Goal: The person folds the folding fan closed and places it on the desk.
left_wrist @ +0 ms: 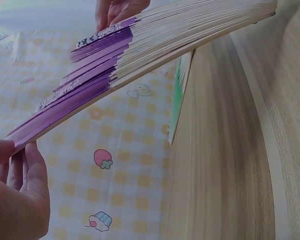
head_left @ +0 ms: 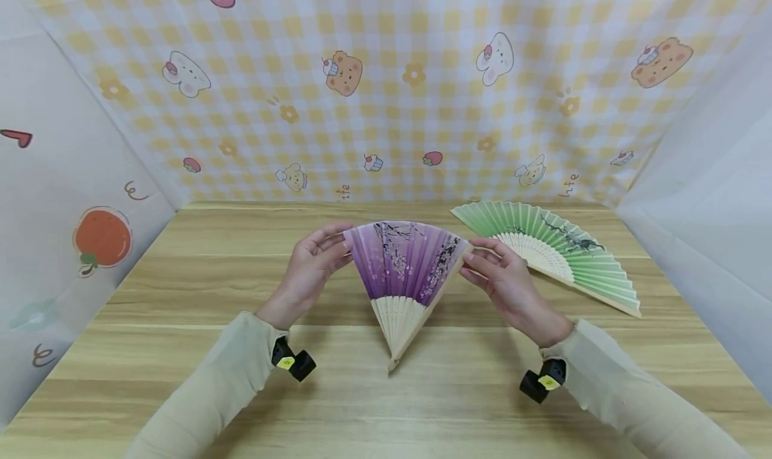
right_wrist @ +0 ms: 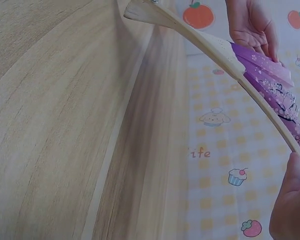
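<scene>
A purple folding fan (head_left: pixel 398 261) with a blossom print and pale wooden ribs is spread partway between my hands, its pivot end pointing toward me. My left hand (head_left: pixel 313 265) pinches its upper left corner between thumb and fingers. At the upper right corner my right hand (head_left: pixel 503 278) pinches the outer rib. The left wrist view shows the purple pleats (left_wrist: pixel 85 90) partly bunched and the left thumb over the fan's edge. In the right wrist view the outer rib (right_wrist: pixel 270 112) bows in a curve, with the right thumb against its end.
A green folding fan (head_left: pixel 594 261) lies spread on the wooden table (head_left: pixel 199 271), behind and beside the right hand. A yellow checked cloth (head_left: pixel 386 104) hangs along the table's back edge. White sheets (head_left: pixel 54 177) stand at both sides.
</scene>
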Motion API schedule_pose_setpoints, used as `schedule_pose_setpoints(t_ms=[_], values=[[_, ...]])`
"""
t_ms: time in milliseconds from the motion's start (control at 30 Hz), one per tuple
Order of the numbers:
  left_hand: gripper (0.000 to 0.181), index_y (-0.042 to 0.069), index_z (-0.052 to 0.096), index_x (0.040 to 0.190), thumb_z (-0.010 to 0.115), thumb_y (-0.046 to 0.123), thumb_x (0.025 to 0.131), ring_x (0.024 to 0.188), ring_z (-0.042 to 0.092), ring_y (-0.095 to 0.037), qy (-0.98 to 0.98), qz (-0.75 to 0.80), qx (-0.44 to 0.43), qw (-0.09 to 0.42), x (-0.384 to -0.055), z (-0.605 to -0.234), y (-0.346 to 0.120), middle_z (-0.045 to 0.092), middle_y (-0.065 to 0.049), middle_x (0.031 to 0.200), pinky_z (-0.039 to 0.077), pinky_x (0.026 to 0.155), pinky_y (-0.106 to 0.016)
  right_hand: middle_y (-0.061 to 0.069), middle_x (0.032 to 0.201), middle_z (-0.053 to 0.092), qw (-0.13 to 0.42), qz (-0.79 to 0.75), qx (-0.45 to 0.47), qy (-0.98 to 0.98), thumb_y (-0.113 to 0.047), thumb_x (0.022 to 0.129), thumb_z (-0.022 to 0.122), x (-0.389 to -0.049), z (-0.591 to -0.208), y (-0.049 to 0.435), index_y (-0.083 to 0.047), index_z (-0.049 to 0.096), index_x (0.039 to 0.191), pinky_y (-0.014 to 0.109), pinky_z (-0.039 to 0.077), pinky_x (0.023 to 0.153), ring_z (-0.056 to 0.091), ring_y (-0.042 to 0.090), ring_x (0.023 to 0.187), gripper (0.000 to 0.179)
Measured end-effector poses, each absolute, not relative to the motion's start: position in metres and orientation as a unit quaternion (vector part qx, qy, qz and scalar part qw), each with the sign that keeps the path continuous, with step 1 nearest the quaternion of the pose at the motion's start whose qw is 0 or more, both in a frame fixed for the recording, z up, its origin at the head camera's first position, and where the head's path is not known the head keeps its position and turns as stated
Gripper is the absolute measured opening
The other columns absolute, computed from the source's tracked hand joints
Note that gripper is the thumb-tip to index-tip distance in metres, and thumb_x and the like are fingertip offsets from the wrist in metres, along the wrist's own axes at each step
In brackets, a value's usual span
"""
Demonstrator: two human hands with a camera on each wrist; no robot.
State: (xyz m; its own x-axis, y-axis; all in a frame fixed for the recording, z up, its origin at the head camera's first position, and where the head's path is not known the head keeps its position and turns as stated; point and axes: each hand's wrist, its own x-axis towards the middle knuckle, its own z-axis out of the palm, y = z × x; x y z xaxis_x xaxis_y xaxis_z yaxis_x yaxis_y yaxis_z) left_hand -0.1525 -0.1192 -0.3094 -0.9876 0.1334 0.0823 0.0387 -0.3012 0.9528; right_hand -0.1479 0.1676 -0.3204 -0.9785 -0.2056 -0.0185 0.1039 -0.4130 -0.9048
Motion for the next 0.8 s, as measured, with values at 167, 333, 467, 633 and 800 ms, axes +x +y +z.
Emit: schedule_pose_setpoints(t_ms=[167,333,467,633,800], values=[[0.021,0.012,0.056,0.103,0.051,-0.001,0.087,0.084,0.058,-0.011,0.59,0.804,0.075,0.031,-0.152,-0.309,-0.117,0.061,0.001,0.092,0.047,0.083,-0.028,0.001,0.085,0.056,0.096,-0.836,-0.048,0.538,0.002,0.087,0.051,-0.148,-0.32,0.166,-0.006,0.045,0.106,0.024,0.05,0.077,0.059,0.011,0.078,0.021],[0.021,0.012,0.056,0.103,0.051,-0.002,0.087,0.084,0.057,-0.011,0.585,0.807,0.078,0.037,-0.152,-0.31,-0.115,0.061,0.001,0.092,0.048,0.082,-0.028,0.002,0.085,0.056,0.097,-0.836,-0.046,0.538,0.002,0.087,0.051,-0.148,-0.319,0.165,-0.005,0.045,0.107,0.023,0.05,0.076,0.06,0.011,0.078,0.022],[0.022,0.012,0.057,0.102,0.05,-0.003,0.087,0.084,0.057,-0.012,0.582,0.808,0.081,0.044,-0.153,-0.311,-0.113,0.061,0.0,0.093,0.048,0.082,-0.028,0.002,0.083,0.056,0.098,-0.836,-0.046,0.538,0.003,0.087,0.051,-0.147,-0.319,0.165,-0.006,0.046,0.106,0.024,0.05,0.076,0.06,0.012,0.076,0.022],[0.022,0.011,0.056,0.102,0.05,-0.003,0.086,0.084,0.057,-0.012,0.582,0.808,0.08,0.05,-0.152,-0.313,-0.109,0.06,0.0,0.094,0.048,0.082,-0.028,0.002,0.082,0.056,0.1,-0.834,-0.045,0.541,0.003,0.086,0.052,-0.146,-0.319,0.164,-0.01,0.052,0.101,0.024,0.05,0.075,0.06,0.012,0.075,0.019],[0.022,0.01,0.056,0.104,0.051,-0.002,0.086,0.084,0.057,-0.012,0.589,0.803,0.078,0.051,-0.152,-0.315,-0.107,0.061,0.0,0.093,0.048,0.083,-0.028,0.002,0.081,0.056,0.101,-0.832,-0.044,0.544,0.002,0.086,0.052,-0.145,-0.319,0.164,-0.01,0.053,0.1,0.024,0.05,0.075,0.059,0.012,0.074,0.019]])
